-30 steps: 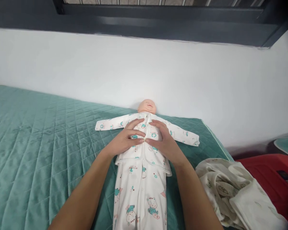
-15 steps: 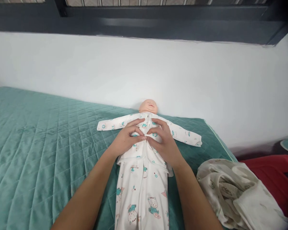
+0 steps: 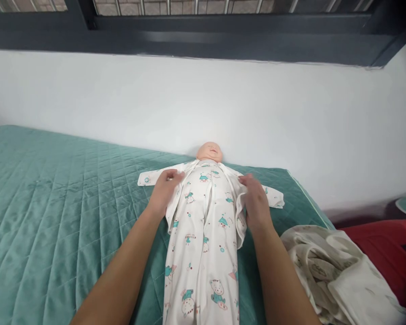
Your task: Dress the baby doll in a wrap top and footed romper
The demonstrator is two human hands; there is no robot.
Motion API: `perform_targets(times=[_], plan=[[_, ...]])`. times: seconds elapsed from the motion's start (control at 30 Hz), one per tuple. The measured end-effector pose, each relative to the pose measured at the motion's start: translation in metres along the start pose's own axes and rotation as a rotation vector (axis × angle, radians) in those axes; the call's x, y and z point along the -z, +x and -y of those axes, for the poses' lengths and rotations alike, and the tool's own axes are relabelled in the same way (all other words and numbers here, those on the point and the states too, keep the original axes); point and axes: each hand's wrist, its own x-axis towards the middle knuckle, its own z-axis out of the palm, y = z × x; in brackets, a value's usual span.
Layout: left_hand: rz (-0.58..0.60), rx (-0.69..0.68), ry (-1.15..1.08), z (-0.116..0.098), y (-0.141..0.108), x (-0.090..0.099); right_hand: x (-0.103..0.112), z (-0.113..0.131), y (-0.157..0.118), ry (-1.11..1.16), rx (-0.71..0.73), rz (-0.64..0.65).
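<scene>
Jacket fronts (image 3: 174, 210) now parted over doll (image 3: 209, 152) vs 0.5 s ago, L hand (image 3: 164, 192) & R hand (image 3: 257, 203) (blurred) at opp. edges, can't tell if either grip's pinching cloth.

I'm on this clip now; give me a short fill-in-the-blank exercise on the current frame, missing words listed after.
1. The doll lies on its ____, face up.
2. The jacket is ____ at the front, one side beside the left hand, the other beside the right hand.
3. The crumpled cloth lies nearer the person's ____ forearm.
4. The large object just beyond that cloth is ____ in colour.

Missing words: back; open; right; red.
</scene>
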Motion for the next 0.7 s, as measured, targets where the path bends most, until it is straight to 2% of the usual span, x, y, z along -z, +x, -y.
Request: perform_targets(times=[0.1,0.17,0.23,0.3,0.33,0.4,0.47,0.53,0.63,0.7], plan=[[0.073,-0.057,0.219,0.004,0.005,0.002,-0.003,0.006,-0.003,-0.134,-0.048,0.139],[0.052,-0.118,0.335,0.006,0.015,0.011,0.002,0.008,-0.001,-0.225,-0.061,0.164],[-0.085,-0.223,0.456,0.009,0.026,0.025,0.013,0.004,0.006,-0.323,-0.117,0.062],[-0.278,-0.334,0.585,0.014,0.037,0.039,0.027,-0.005,0.014,-0.427,-0.165,-0.108],[-0.349,-0.375,0.651,0.017,0.04,0.044,0.032,-0.009,0.017,-0.481,-0.156,-0.179],[-0.403,-0.44,0.785,0.022,0.043,0.047,0.036,-0.016,0.02,-0.587,-0.042,-0.244],[-0.395,-0.528,0.899,0.027,0.042,0.042,0.03,-0.018,0.016,-0.65,0.146,-0.206],[-0.35,-0.651,0.948,0.03,0.039,0.032,0.018,-0.016,0.01,-0.607,0.29,-0.108],[-0.172,-0.814,0.97,0.033,0.037,0.016,-0.001,-0.014,0.004,-0.507,0.377,0.05],[-0.082,-0.844,1.018,0.035,0.038,0.01,-0.009,-0.012,0.007,-0.564,0.386,0.088]])
